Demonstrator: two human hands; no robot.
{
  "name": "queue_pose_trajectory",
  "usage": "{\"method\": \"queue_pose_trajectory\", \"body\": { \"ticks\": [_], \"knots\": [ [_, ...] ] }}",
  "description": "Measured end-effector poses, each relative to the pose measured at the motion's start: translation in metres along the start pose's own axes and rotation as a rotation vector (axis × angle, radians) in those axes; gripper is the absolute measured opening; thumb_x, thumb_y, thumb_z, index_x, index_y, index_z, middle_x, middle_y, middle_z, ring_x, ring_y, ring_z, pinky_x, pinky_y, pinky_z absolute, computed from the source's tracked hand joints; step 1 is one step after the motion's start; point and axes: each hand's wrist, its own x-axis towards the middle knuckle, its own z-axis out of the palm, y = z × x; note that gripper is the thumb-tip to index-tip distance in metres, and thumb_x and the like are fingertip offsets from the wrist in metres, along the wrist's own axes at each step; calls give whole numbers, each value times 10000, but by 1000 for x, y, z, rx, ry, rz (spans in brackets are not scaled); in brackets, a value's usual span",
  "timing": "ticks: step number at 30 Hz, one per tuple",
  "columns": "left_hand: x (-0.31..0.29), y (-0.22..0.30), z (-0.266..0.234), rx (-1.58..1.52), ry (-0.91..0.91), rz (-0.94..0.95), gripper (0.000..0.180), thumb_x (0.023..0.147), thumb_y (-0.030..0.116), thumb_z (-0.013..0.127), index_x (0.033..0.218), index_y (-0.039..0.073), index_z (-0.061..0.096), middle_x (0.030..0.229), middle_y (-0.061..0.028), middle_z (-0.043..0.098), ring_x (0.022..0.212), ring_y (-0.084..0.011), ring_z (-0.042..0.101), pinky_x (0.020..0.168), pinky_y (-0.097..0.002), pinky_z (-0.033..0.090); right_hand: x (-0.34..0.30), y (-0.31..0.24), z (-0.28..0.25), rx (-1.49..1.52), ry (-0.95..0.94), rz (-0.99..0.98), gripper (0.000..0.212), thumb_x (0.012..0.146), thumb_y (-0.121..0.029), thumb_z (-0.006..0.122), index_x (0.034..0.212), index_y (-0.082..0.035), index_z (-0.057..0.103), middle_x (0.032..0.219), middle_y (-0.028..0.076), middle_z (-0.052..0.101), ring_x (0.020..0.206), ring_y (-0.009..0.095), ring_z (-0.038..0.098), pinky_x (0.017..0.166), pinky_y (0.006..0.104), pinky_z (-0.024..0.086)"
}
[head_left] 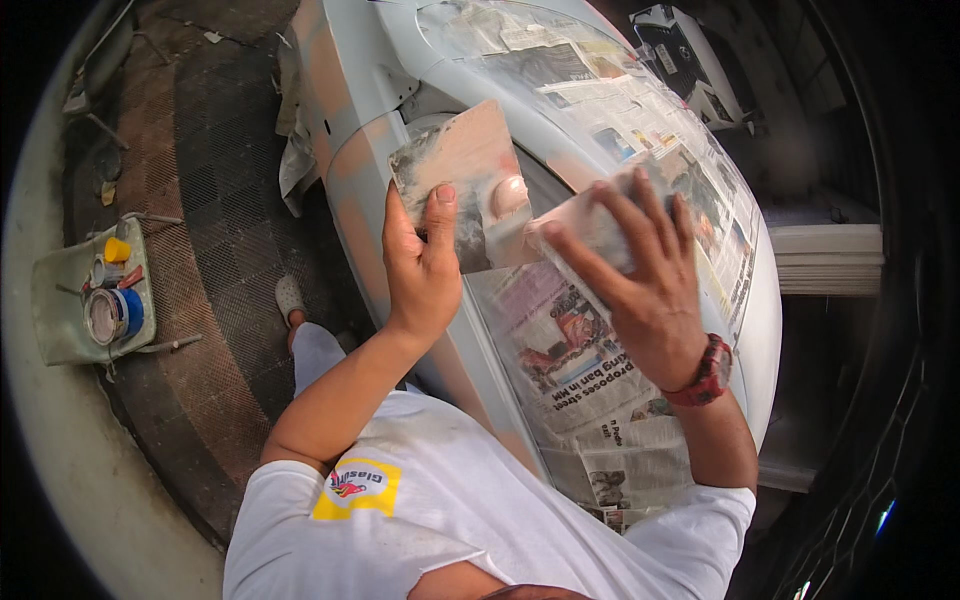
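Observation:
My left hand (424, 250) grips a flat putty-mixing board (465, 150), its thumb on top. The board is smeared with pink and grey, and a dollop of pale pink putty (508, 196) sits near its right edge. Close to that edge, my right hand (640, 250) holds a flat putty spreader (590, 225), fingers splayed over its far face and thumb along its near edge. Motion blurs the spreader, so whether it touches the dollop is unclear. Both hands are above a light-grey car body (375, 200) with pink filler patches.
Newspaper sheets (560, 340) cover the car's windows. To the left, a worn chair (60, 310) bears a blue-banded can (128, 312) and a yellow cup (117, 249). Dark patterned matting (215, 200) covers the floor. A white car part (685, 60) stands at the far right.

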Motion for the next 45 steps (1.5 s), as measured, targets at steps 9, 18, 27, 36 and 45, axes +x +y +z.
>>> {"method": "queue_pose_trajectory", "body": {
  "ticks": [9,18,27,36,45],
  "knots": [
    [11,-41,-128,-334,402,-364,445,1054,233,629,1436,42,507,1391,-119,600,1276,-245,595,1108,-405,484,16,72,24,-126,-78,16,574,901,-27,677,1387,-331,645,1458,115,565,1457,349,456,1230,644,261],
    [-22,-42,-217,-123,629,-391,530,1054,289,622,1484,23,461,1449,-141,548,1340,-277,544,1130,-444,451,58,117,82,-226,-306,-194,814,886,136,515,1491,-408,530,1495,88,516,1473,357,423,1208,656,308],
    [-17,-46,-226,-111,631,-381,528,1050,283,627,1474,12,466,1458,-156,538,1335,-284,550,1121,-440,458,42,126,80,-188,-347,-222,787,892,116,550,1476,-412,550,1498,96,505,1465,349,432,1222,632,299],
    [-8,-48,-219,-76,639,-369,528,1047,295,632,1460,8,472,1434,-152,554,1326,-281,556,1103,-437,471,82,128,99,-231,-268,-263,797,881,131,541,1453,-422,575,1488,101,506,1460,345,439,1212,646,309],
    [-3,-67,-221,-119,642,-382,515,1038,277,651,1451,1,517,1445,-151,561,1341,-269,546,1126,-424,445,78,127,113,-196,-227,-293,687,937,-5,622,1470,-432,548,1442,103,511,1387,312,498,1178,640,358]
  ]
}}
